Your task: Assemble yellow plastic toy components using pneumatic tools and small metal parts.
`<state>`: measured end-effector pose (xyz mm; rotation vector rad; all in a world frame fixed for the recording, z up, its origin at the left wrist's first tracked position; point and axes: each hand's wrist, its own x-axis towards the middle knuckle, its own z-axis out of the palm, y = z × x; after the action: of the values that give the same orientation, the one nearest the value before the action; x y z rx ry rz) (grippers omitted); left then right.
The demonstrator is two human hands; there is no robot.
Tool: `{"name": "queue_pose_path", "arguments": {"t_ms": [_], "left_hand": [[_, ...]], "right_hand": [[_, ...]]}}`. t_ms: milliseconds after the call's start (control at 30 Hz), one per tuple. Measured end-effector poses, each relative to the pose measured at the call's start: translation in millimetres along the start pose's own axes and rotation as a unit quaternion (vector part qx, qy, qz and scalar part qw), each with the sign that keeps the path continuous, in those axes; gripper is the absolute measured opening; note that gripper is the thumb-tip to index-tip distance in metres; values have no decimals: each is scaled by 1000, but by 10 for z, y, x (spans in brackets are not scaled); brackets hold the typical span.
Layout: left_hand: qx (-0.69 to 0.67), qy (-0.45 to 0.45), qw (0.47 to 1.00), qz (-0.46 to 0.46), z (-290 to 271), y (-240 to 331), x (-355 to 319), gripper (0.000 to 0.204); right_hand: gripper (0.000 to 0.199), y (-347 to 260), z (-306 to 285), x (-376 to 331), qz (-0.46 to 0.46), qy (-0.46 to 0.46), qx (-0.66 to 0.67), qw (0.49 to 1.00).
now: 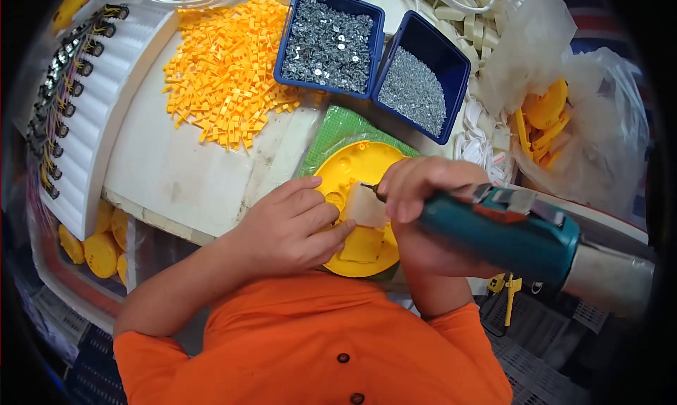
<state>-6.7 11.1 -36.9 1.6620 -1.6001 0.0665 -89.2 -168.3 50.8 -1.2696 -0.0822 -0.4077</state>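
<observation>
Yellow plastic disc [352, 166] sits on a green mesh mat [337, 130] at the near edge of the white bench [176, 172], right in front of the person. Left hand [293, 225] lies flat over its left side, fingers curled onto a pale translucent block [364, 206] and pinning it against the disc. Right hand [423, 193] is wrapped tight around a teal electric screwdriver [508, 232], bit tip touching the block's top corner.

Step in hand looks like fastening: driving a screw through the block into the disc. Can't see the screw itself under the bit. Next move probably calls for keeping the bit square to the disc and the block clamped so it doesn't spin.

Materials: disc is smooth moulded plastic, round, with raised ribs. Two blue bins behind it, left one [289, 34] with larger shiny screws, right one [451, 59] with finer grey ones. A loose pile of small yellow clips [226, 73] to the left. More yellow parts in a clear bag [599, 123] on the right.
</observation>
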Motion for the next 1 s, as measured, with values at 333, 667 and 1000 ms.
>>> {"name": "queue_pose_path", "arguments": {"t_ms": [333, 667, 1000], "left_hand": [[-16, 37, 999, 9, 6, -1, -36, 29], [-22, 35, 999, 8, 48, 27, -36, 26], [-7, 30, 999, 16, -54, -53, -6, 25]], "right_hand": [[44, -152, 95, -281, -14, -5, -62, 998], [15, -13, 83, -308, -54, -48, -115, 991], [69, -244, -171, -311, 47, 30, -407, 912]]}}
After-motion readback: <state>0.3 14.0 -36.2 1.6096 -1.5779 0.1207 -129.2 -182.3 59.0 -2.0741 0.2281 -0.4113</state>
